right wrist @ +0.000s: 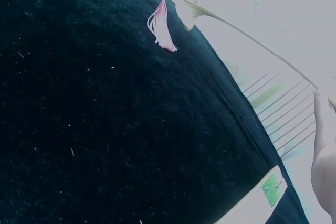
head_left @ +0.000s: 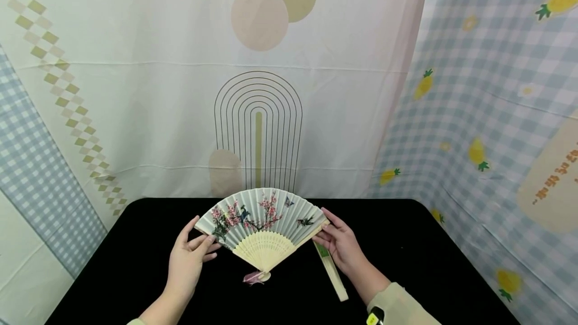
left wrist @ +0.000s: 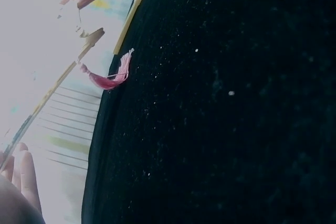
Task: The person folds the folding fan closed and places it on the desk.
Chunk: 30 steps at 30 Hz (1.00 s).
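Spread wide between both hands is a folding fan [head_left: 271,219], its pale leaf printed with pink blossoms, dark birds and a butterfly over light slatted ribs. My left hand [head_left: 187,260] pinches its left outer edge between thumb and fingers. At the right outer edge, my right hand [head_left: 341,245] grips the end rib the same way. A pink tassel [left wrist: 110,77] hangs from the pivot, which points toward me. Below the right hand lies a second, folded fan [head_left: 333,275] with light sticks and a green patch, its upper end partly hidden.
A black cloth-covered table [head_left: 149,245] lies under everything. Behind it hangs a pale curtain [head_left: 171,114] with arch and circle prints. A blue checked curtain with pineapples [head_left: 474,114] closes off the right side; another checked cloth [head_left: 40,174] hangs at left.
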Available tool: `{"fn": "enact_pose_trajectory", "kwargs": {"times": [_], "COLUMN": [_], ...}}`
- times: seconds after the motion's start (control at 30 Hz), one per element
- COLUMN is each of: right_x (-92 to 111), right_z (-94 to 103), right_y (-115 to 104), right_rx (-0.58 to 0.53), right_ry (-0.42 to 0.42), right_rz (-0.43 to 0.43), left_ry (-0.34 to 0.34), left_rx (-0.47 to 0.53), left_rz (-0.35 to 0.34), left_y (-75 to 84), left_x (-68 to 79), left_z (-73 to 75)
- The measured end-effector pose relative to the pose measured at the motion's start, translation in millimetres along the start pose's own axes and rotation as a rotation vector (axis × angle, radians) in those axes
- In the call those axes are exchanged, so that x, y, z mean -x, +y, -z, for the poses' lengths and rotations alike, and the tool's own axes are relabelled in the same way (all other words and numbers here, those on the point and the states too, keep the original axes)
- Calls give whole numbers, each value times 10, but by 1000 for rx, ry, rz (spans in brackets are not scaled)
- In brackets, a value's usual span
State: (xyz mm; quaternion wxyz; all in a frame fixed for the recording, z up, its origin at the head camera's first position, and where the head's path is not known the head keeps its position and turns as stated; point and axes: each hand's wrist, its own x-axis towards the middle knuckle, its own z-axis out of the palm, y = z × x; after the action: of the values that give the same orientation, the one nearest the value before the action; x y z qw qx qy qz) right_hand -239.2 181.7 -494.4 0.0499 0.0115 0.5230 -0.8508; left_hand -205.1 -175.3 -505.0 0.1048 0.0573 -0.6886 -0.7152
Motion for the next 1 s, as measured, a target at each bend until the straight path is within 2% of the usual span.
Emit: {"fn": "enact_pose_trajectory", "kwargs": {"times": [1.0], "right_x": [-12], "right_z": [-9], "right_y": [1], "right_rx": [-13], "right_ry": [10], "right_rz": [-21], "left_ry": [6], "left_rx": [-21], "left_rz": [-17], "left_y": [19], "left_x": [-28], "left_z": [-52]}}
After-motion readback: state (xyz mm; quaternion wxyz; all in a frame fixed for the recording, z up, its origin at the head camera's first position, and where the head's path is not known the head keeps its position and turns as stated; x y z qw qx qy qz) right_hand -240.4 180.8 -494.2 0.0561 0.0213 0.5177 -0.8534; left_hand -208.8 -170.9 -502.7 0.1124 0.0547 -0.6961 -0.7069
